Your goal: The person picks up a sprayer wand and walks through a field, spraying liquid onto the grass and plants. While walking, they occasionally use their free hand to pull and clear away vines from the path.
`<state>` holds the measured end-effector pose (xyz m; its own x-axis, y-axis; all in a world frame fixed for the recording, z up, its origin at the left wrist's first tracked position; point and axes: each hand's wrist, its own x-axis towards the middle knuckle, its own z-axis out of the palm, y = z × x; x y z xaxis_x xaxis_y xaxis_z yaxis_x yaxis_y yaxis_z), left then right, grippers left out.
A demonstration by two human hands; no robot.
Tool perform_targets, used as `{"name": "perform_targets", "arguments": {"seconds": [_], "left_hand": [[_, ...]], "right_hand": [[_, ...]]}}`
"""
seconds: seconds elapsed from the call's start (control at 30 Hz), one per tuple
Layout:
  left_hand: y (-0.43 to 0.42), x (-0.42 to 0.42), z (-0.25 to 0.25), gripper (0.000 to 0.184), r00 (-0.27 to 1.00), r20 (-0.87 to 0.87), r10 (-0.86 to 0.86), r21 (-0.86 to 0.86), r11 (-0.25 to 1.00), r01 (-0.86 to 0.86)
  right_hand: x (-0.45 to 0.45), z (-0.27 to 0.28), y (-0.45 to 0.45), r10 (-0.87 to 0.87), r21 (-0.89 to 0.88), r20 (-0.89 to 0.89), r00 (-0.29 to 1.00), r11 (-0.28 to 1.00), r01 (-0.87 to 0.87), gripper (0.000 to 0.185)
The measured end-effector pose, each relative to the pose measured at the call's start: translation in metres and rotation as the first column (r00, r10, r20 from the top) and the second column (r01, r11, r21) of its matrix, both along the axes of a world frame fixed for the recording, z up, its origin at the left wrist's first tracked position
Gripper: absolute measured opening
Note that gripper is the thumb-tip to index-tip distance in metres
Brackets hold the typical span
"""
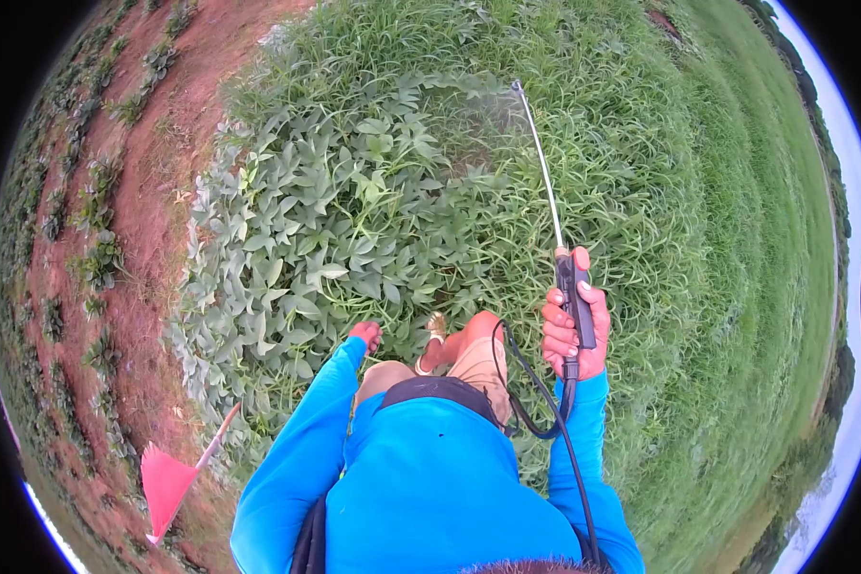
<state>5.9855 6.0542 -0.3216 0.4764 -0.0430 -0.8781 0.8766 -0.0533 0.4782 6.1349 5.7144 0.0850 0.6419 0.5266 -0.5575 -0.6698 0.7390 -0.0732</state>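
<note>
My right hand is wrapped round the black handle of a sprayer wand, its thumb along the grip. The thin metal lance points forward over the leaves, and a faint mist spreads to the left of its nozzle. From the handle's lower end a black hose loops back past my right forearm. My left hand hangs beside my thigh above the broad-leaved plants, fingers curled in, with nothing visible in them.
Tall grass grows thick ahead and to the right. On the left, reddish bare soil carries rows of small plants. A pink flag on a pale stick stands at lower left. Low plants surround my legs.
</note>
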Motion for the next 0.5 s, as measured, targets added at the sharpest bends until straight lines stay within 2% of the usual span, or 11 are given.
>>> {"name": "perform_targets", "arguments": {"seconds": [0.07, 0.3, 0.37, 0.43, 0.5], "left_hand": [[-0.002, 0.008, -0.002, 0.035, 0.999, 0.018, -0.046, 0.015, 0.999, 0.046], [-0.008, 0.030, -0.004, 0.032, 0.996, -0.014, -0.085, 0.025, 0.996, 0.085], [-0.009, 0.033, -0.008, 0.032, 0.996, 0.008, -0.091, 0.013, 0.996, 0.091], [-0.011, 0.039, -0.013, 0.032, 0.993, -0.033, -0.111, 0.031, 0.993, 0.112], [-0.010, 0.041, -0.016, 0.032, 0.997, 0.000, -0.081, 0.018, 0.997, 0.081]], "right_hand": [[-0.004, 0.002, -0.016, -0.032, -0.017, 0.005, 0.999, 0.999, 0.032, 0.032], [-0.017, 0.007, -0.066, -0.194, -0.137, 0.070, 0.979, 0.970, 0.202, 0.034], [-0.016, 0.008, -0.073, -0.313, -0.229, 0.130, 0.941, 0.914, 0.335, 0.034], [-0.011, 0.004, -0.081, -0.322, -0.249, 0.165, 0.932, 0.901, 0.355, 0.033], [0.000, -0.004, -0.085, -0.389, -0.326, 0.238, 0.890, 0.831, 0.451, 0.032]]}}
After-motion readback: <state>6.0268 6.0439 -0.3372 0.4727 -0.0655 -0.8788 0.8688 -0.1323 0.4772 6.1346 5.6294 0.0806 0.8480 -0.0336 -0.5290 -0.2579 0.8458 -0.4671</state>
